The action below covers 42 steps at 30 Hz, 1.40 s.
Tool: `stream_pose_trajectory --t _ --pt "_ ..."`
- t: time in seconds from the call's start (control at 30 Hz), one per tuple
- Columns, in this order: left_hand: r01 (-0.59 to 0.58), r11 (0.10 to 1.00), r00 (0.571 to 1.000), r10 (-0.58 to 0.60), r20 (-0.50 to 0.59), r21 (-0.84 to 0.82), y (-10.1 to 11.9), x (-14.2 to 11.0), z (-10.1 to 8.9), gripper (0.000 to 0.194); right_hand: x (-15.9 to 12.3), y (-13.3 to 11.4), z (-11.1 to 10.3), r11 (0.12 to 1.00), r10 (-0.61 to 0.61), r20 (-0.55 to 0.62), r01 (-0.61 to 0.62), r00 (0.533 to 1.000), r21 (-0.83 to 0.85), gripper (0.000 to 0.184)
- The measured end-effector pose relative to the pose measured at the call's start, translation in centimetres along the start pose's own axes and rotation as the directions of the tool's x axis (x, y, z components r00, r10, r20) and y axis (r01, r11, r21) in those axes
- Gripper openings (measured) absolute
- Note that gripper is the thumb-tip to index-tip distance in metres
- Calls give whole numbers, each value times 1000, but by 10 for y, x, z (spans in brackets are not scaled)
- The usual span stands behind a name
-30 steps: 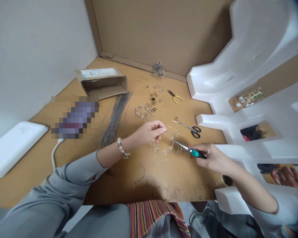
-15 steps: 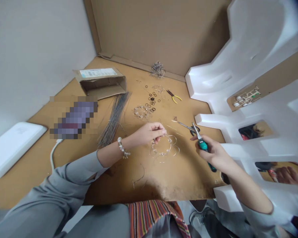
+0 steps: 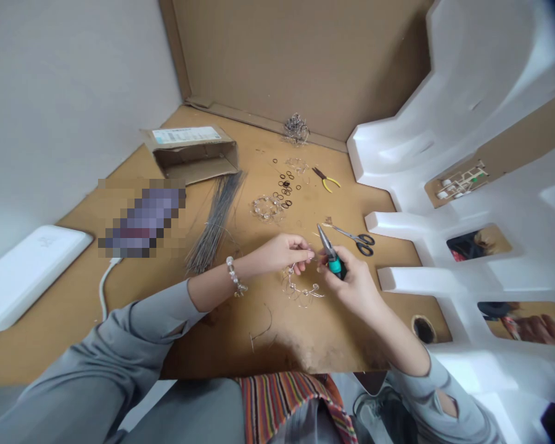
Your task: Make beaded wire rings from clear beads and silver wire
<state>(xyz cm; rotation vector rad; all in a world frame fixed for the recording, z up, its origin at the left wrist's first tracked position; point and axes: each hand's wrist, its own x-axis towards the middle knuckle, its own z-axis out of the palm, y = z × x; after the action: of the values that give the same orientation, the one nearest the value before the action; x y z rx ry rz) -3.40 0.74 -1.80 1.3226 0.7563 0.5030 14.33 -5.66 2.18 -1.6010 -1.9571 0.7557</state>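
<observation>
My left hand pinches the upper edge of a thin wire ring with small looped bends, held above the table. In my right hand are pliers with a teal and dark handle, wrapped in the palm with the jaws pointing up and left. The right fingertips come close to the ring's right side; whether they touch the wire I cannot tell. Scissors with dark handles lie just beyond the right hand. A similar wire ring rests on the table beyond the left hand.
A bundle of straight wires lies left, before an open cardboard box. Farther back are small dark rings, yellow-handled pliers and a wire tangle. White moulded foam borders the right side. Another person's hand shows through an opening.
My right hand has moved left with the pliers, from beside the scissors to close by the wire ring. The left hand stays at the ring, which has tilted slightly.
</observation>
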Motion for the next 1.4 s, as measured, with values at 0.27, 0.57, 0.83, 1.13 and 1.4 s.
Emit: stream_pose_trajectory --t 0.27,0.57,0.83,1.13,1.4 --pt "-63 995 997 67 48 -79 10 -3 -2 17 -8 10 -9 989 -20 -45 26 999 147 16" --pt "-87 995 996 88 -12 48 1 -2 5 22 -10 4 -10 988 -152 -27 152 988 5 18" --pt "-91 990 996 93 -9 111 2 -4 2 25 -5 -1 -4 983 -137 -25 139 990 117 17" --pt "-83 997 996 83 25 -7 -6 -1 7 27 -10 7 -2 975 -99 -36 105 994 197 17" --pt "-94 994 996 94 -2 -53 -18 3 8 27 -13 9 -1 957 -81 -45 91 996 277 15"
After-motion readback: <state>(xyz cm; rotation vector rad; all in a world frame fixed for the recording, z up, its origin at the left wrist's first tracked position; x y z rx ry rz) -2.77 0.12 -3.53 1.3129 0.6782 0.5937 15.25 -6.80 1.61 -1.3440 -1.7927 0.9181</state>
